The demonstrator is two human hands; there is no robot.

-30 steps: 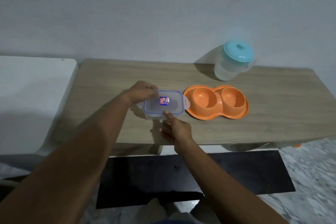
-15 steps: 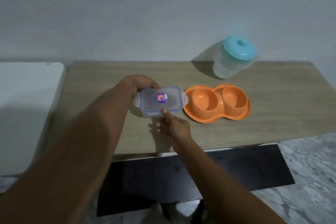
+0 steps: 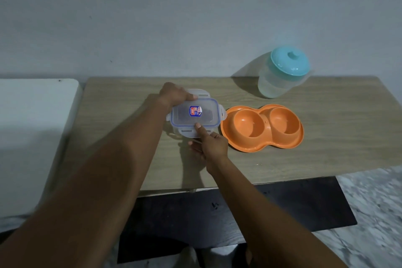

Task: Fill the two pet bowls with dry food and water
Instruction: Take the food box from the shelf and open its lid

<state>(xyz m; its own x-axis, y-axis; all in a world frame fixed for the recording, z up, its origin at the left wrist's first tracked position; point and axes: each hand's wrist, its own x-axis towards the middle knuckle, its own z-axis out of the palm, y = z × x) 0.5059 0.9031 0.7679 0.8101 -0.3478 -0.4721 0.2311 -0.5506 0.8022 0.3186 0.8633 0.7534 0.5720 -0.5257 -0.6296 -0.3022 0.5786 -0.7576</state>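
Note:
A clear plastic food container (image 3: 193, 116) with a blue-rimmed clip lid and a sticker stands on the wooden table (image 3: 326, 137). My left hand (image 3: 175, 95) grips its far left corner from above. My right hand (image 3: 210, 144) is at its near side, with the thumb on the lid's front edge above the flipped-out near clip. Right of the container lies an orange double pet bowl (image 3: 262, 128), both wells empty. A translucent water jug (image 3: 282, 72) with a teal lid stands behind the bowl by the wall.
A white surface (image 3: 32, 126) adjoins the table on the left. The wall runs right behind the table. Below the near edge is a dark mat (image 3: 239, 220) on a marbled floor (image 3: 374, 206).
My left hand has shifted onto the container's far left corner. The near and far clips now stick out flat from the lid. My right thumb stays at the front edge.

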